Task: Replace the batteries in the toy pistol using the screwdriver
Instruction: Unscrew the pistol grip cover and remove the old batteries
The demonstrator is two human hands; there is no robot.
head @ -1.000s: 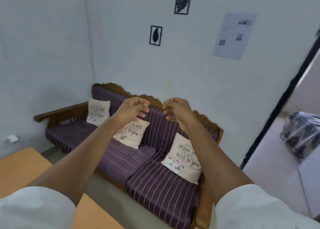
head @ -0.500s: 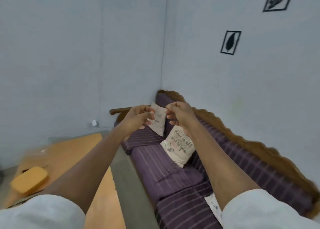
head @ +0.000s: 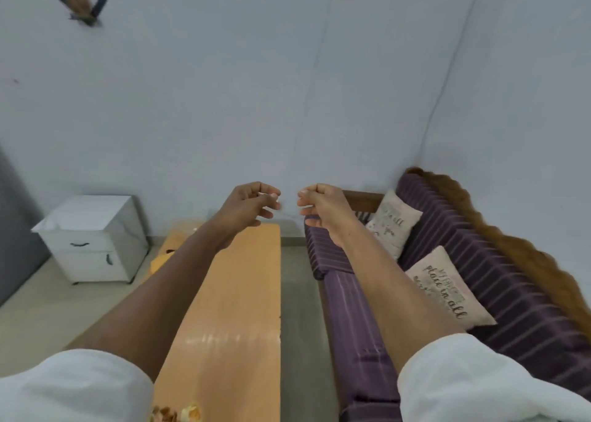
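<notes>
From the head camera, we hold both arms stretched forward. Our left hand (head: 248, 202) and right hand (head: 323, 202) hover near each other, fingers curled inward, neither gripping anything we can make out. Below them lies a long wooden table (head: 236, 293); a purple striped sofa (head: 454, 277) stands on its right. We cannot see the toy pistol or screwdriver.
</notes>
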